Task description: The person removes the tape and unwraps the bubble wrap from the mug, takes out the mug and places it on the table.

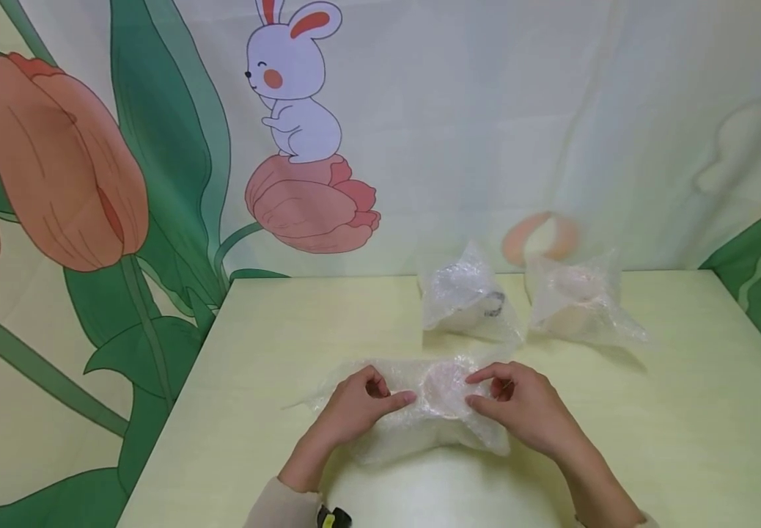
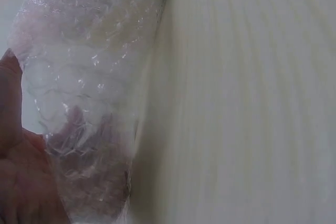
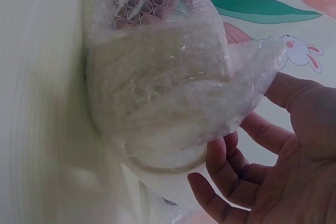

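A sheet of bubble wrap lies loosely around a beige round container with a pinkish cluster of small round openings at one end. My left hand grips the wrap on its left side, thumb pointing at the container; in the left wrist view its fingers show blurred through the plastic. On the other side my right hand holds a loose flap of the wrap between thumb and fingers, the other fingers half curled. The container's details are blurred by the plastic.
Two more bubble-wrapped bundles, one with a dark mark and one pinkish and beige, stand at the table's back edge. Behind the pale wooden table hangs a curtain printed with tulips and a rabbit.
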`<move>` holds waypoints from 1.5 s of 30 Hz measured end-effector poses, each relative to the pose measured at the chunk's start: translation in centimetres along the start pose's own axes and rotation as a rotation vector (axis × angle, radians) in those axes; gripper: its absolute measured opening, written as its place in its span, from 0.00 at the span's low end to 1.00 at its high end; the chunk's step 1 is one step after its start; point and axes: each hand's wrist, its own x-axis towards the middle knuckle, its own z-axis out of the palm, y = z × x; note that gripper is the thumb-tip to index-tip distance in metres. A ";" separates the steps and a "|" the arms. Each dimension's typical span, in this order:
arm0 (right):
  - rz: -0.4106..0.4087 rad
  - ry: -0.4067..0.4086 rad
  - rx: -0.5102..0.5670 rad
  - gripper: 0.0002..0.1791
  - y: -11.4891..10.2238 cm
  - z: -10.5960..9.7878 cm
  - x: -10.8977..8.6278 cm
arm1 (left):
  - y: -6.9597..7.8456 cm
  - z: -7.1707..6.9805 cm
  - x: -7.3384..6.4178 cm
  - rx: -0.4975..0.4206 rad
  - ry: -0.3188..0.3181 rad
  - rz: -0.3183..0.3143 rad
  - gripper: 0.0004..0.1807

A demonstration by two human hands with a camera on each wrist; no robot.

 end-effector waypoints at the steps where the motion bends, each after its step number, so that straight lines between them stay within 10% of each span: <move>1: -0.001 -0.003 -0.004 0.11 -0.1 0.0 0.0 | -0.1 0.0 0.1 -0.003 -0.005 0.004 0.31; 13: 0.026 -0.051 -0.029 0.11 -0.9 0.0 -0.4 | 0.8 -1.4 -0.6 0.057 -0.033 0.075 0.27; 25: 0.014 -0.056 -0.036 0.11 -0.7 -0.2 -0.3 | 6.6 -1.3 -2.2 0.159 0.133 0.251 0.18; 34: 0.002 -0.057 -0.038 0.12 -0.8 -0.2 -0.4 | 7.1 0.3 -1.8 0.360 -0.083 0.328 0.29; 45: -0.010 -0.042 -0.099 0.28 -1.1 0.1 -0.7 | 6.4 0.4 -1.5 0.425 -0.165 0.312 0.27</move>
